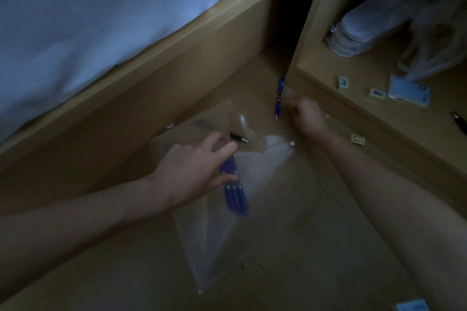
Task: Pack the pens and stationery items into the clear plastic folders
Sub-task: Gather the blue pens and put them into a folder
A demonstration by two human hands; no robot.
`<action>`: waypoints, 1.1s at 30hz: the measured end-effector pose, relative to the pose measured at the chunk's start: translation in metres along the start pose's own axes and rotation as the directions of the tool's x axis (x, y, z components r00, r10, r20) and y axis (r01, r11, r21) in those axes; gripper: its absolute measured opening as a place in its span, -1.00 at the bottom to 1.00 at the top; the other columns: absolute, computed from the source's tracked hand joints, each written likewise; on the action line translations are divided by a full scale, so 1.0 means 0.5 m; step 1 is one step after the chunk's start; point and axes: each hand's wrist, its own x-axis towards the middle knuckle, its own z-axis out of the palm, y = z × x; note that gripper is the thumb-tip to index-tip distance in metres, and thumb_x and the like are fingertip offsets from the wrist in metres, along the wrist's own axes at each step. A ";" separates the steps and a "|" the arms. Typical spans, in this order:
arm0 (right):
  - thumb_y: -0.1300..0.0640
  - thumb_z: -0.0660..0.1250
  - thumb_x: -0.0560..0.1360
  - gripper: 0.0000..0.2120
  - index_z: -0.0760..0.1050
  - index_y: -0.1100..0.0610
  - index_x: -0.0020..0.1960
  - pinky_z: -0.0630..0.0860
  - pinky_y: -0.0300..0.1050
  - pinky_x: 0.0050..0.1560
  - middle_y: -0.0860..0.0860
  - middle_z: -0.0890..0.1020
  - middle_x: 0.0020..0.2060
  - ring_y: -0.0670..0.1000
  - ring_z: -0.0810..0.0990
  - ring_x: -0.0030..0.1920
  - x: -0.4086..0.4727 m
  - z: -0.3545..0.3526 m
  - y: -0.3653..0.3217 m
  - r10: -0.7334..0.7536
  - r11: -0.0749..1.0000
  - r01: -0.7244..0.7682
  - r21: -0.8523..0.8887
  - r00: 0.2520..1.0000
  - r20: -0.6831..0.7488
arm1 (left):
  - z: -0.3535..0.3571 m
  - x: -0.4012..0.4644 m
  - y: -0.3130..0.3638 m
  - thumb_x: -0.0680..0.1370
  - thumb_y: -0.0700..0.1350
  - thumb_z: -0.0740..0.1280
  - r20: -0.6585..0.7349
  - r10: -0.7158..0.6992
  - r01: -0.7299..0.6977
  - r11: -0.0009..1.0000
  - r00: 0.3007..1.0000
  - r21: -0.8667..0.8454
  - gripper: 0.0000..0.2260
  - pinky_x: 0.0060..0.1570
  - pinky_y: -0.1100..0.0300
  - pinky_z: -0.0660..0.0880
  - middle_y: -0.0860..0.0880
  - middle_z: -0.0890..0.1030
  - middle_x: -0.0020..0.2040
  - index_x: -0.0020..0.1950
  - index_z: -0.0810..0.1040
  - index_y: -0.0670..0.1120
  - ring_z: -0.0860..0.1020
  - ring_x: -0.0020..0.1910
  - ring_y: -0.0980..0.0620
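Now left hand point(194, 166) gripping blue pens point(233, 192) over clear folder point(227, 235), right hand point(307, 115) pinching its far edge.

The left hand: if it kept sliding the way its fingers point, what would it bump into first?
Probably the black pen. The left hand, holding blue pens over the clear plastic folder, points its fingers up and right, and that pen lies just past the fingertips. Depth is hard to judge in the dim picture.

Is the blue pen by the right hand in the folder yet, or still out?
Out. The blue pen lies on the wooden floor beyond the clear folder, beside the right hand.
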 end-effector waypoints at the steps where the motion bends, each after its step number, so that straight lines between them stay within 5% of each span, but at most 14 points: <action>1: 0.51 0.12 0.46 -0.48 0.53 0.10 0.27 0.36 -0.06 0.27 0.12 0.50 0.28 0.12 0.45 0.29 0.009 0.008 0.008 -0.046 0.998 0.046 -0.044 0.999 0.018 | 0.008 0.000 -0.005 0.49 0.33 -0.04 -0.041 0.011 -0.011 1.000 0.999 -0.008 -0.59 -0.40 0.08 0.55 -0.07 0.42 0.29 0.14 0.19 0.06 0.62 -0.11 -0.10; 3: 0.49 0.15 0.47 -0.50 0.51 0.11 0.29 0.30 -0.04 0.33 0.14 0.45 0.33 0.15 0.39 0.35 0.022 0.021 0.017 -0.092 0.990 0.098 -0.105 0.994 0.056 | 0.016 0.001 -0.010 0.48 0.32 -0.01 -0.106 0.027 -0.028 0.999 0.994 -0.015 -0.59 -0.60 0.11 0.50 -0.10 0.53 0.15 0.08 0.29 0.03 0.63 -0.29 -0.09; 7: 0.32 0.22 0.53 -0.61 0.49 0.11 0.33 0.24 -0.03 0.40 0.14 0.36 0.41 0.17 0.29 0.42 0.039 0.042 0.016 -0.128 0.985 0.136 -0.106 0.988 0.082 | 0.017 -0.008 -0.013 0.47 0.28 0.06 -0.170 0.047 -0.039 0.998 0.984 0.048 -0.62 -0.66 0.21 0.35 -0.06 0.59 0.04 0.02 0.35 0.00 0.63 -0.30 -0.05; 13: 0.28 0.26 0.51 -0.77 0.61 0.13 0.10 0.36 0.01 0.17 0.14 0.50 0.24 0.18 0.40 0.27 0.044 0.050 0.012 -0.154 0.977 0.141 -0.160 0.985 -0.076 | 0.015 -0.015 -0.013 0.47 0.28 0.07 -0.193 0.040 -0.030 0.998 0.980 0.052 -0.63 -0.67 0.20 0.34 -0.05 0.60 0.04 0.02 0.34 0.01 0.64 -0.28 -0.05; 20: 0.31 0.28 0.48 -0.82 0.61 0.20 0.03 0.33 -0.12 0.08 0.15 0.61 0.06 0.17 0.52 0.10 0.010 0.013 -0.011 -0.107 0.971 0.185 0.154 0.904 -0.413 | 0.014 -0.018 -0.008 0.46 0.28 0.07 -0.184 0.041 -0.034 0.999 0.982 0.042 -0.63 -0.66 0.22 0.32 -0.05 0.59 0.03 0.00 0.34 0.00 0.63 -0.30 -0.04; 26: 0.20 0.32 0.53 -0.78 0.52 0.20 0.17 0.50 -0.19 0.07 -0.04 0.60 -0.05 -0.07 0.58 -0.01 -0.052 -0.066 -0.075 0.216 0.827 0.102 0.553 0.851 -0.479 | 0.014 -0.013 -0.007 0.45 0.29 0.06 -0.178 0.050 -0.043 0.998 0.983 0.045 -0.61 -0.66 0.24 0.31 -0.05 0.60 0.00 0.00 0.34 0.00 0.61 -0.35 -0.03; 29: 0.20 0.37 0.51 -0.86 0.51 0.03 0.03 0.58 -0.08 0.00 -0.04 0.62 -0.17 0.00 0.63 -0.11 -0.099 -0.090 -0.104 0.250 0.733 0.106 0.672 0.877 -0.411 | 0.014 -0.011 -0.009 0.48 0.31 0.09 -0.183 0.076 -0.073 0.997 0.980 0.024 -0.61 -0.63 0.28 0.24 -0.05 0.58 -0.01 -0.01 0.34 -0.01 0.60 -0.39 -0.01; 33: 0.19 0.38 0.50 -0.92 0.50 0.06 -0.06 0.58 -0.13 -0.10 0.02 0.62 -0.19 -0.07 0.62 -0.23 -0.151 -0.061 -0.142 0.184 0.784 -0.151 0.602 0.983 0.008 | 0.012 -0.005 -0.006 0.45 0.29 0.16 -0.178 0.106 -0.108 0.994 0.978 -0.005 -0.62 -0.64 0.25 0.31 -0.07 0.58 -0.01 -0.01 0.33 0.00 0.61 -0.38 -0.06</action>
